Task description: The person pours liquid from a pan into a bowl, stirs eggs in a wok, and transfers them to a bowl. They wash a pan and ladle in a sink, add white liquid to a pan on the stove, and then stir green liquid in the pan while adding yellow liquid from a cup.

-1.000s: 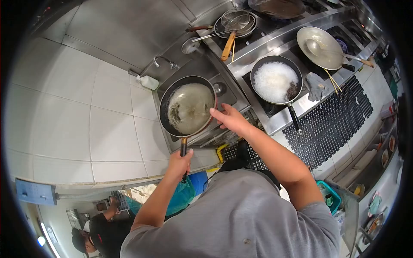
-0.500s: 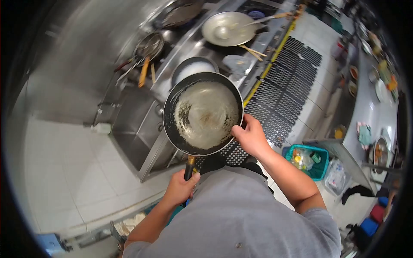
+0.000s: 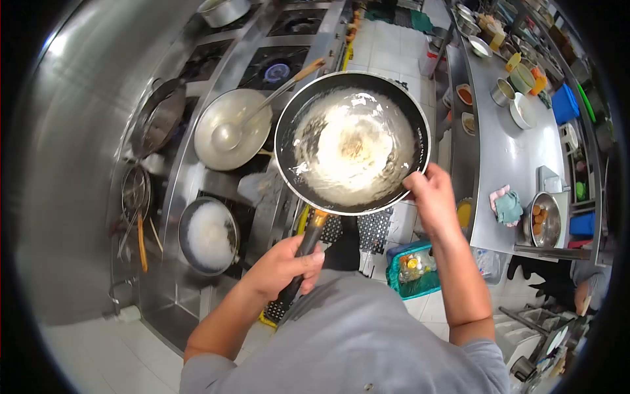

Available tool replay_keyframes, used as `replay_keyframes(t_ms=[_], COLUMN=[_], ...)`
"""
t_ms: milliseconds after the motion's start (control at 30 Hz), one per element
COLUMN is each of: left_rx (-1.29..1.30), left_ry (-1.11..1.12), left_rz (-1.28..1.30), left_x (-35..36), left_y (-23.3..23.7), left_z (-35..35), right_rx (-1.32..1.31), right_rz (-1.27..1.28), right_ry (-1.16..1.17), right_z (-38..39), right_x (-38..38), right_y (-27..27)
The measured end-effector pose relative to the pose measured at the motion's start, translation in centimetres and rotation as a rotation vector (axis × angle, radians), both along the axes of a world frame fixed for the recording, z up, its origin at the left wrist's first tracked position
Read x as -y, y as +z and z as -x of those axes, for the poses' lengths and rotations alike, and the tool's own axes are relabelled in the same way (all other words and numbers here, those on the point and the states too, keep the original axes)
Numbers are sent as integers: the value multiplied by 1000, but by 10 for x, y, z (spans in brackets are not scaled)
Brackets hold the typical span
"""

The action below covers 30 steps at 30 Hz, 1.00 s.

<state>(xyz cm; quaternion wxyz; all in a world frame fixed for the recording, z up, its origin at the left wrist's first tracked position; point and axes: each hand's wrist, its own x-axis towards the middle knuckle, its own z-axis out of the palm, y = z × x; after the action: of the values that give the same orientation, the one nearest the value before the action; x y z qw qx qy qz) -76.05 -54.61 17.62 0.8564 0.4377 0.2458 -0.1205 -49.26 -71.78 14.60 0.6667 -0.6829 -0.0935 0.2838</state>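
A dark-rimmed frying pan (image 3: 354, 144) with a worn, shiny inside is held in front of my chest. Light glares off its middle, and a clear liquid seems to lie in it. My left hand (image 3: 289, 266) is wrapped round the pan's black handle. The fingers of my right hand (image 3: 430, 194) pinch the rim at the lower right. Left of the pan, a wok (image 3: 216, 154) with a ladle (image 3: 228, 134) in it sits on the stove. Below that, a second pan (image 3: 210, 235) with whitish contents stands on a burner.
The steel counter (image 3: 489, 151) on the right carries bowls, a cloth (image 3: 507, 207) and a steel bowl with round brown pieces (image 3: 543, 220). A teal bin (image 3: 417, 269) stands on the floor below it. A strainer (image 3: 136, 194) hangs by the left wall. Another person (image 3: 584, 282) is at the lower right.
My view has turned right, away from the sink and toward the counter. Both hands still hold the pan, which now appears higher and further right. The glare inside it is brighter.
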Motion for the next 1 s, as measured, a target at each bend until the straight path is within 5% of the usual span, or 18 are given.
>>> replay_keyframes(t_ms=[233, 667, 1000], left_rx=[46, 110, 222], left_ry=[-98, 103, 383], left_rz=[551, 93, 48], left_x=[-86, -212, -385], left_y=[13, 59, 107], left_z=[-207, -565, -820], right_rx=[37, 64, 34], right_rz=[48, -19, -87], right_ry=[-110, 74, 454], right_z=[-182, -576, -870], right_x=[-58, -238, -490], right_y=[42, 53, 97])
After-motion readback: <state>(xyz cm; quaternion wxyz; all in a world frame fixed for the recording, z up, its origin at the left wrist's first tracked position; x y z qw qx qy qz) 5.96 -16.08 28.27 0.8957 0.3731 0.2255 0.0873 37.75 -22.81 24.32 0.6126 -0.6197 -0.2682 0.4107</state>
